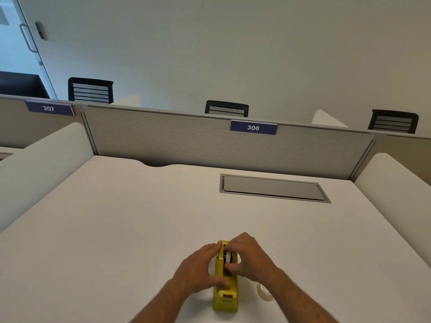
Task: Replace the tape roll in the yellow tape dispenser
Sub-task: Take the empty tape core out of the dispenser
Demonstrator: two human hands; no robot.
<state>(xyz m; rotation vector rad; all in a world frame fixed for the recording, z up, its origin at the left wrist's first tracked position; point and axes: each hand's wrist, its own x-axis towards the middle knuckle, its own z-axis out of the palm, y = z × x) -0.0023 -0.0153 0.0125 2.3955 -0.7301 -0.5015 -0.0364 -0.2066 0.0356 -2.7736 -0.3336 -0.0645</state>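
Steadying yellow dispenser, right hand pinches tape roll.

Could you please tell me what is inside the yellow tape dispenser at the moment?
A white tape roll sits in the dispenser well, on a dark hub. The right hand covers its right side, so the seating is hidden.

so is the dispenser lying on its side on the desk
No, the yellow tape dispenser stands upright on the desk, with both hands on it.
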